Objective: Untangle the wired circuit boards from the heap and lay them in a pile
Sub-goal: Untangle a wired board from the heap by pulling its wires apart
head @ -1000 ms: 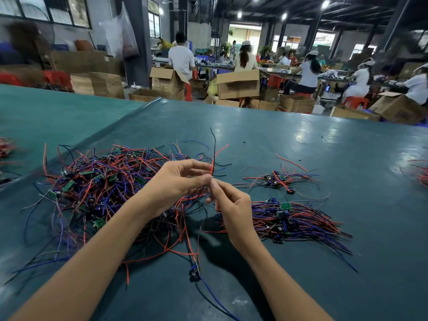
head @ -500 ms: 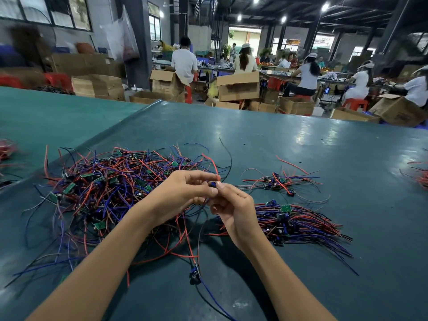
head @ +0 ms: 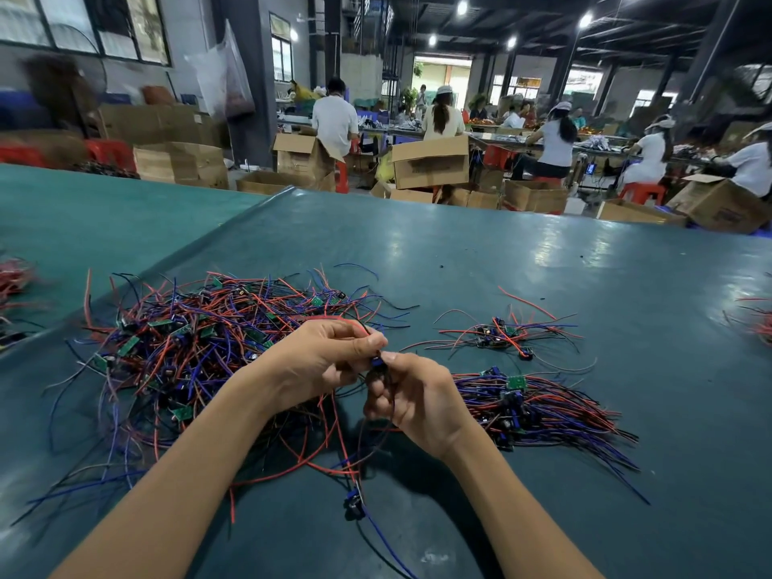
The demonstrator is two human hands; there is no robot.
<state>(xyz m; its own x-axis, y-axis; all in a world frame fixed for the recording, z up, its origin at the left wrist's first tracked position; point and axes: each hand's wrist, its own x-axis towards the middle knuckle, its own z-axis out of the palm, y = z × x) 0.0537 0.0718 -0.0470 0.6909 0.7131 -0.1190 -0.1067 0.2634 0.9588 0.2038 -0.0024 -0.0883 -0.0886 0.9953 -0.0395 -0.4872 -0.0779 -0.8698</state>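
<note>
Wiring (head: 335, 426) hangs limp and snag-prone; left hand (head: 321, 361) and right hand (head: 417, 397) pinch the small blue wired circuit board (head: 377, 363) by its stiff body, likely the safest hold.

Ceiling lamps (head: 461, 7) beyond the table (head: 676, 394) light the hall brightly, leaving pale glare on the table's far side. A soft shadow lies on the table under the right hand (head: 422, 394); past its left end the view smears and bends.

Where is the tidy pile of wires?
In the head view, the tidy pile lies on the green table just right of the right hand, nearer than a small loose cluster; the big tangled heap sits on the left.
</note>
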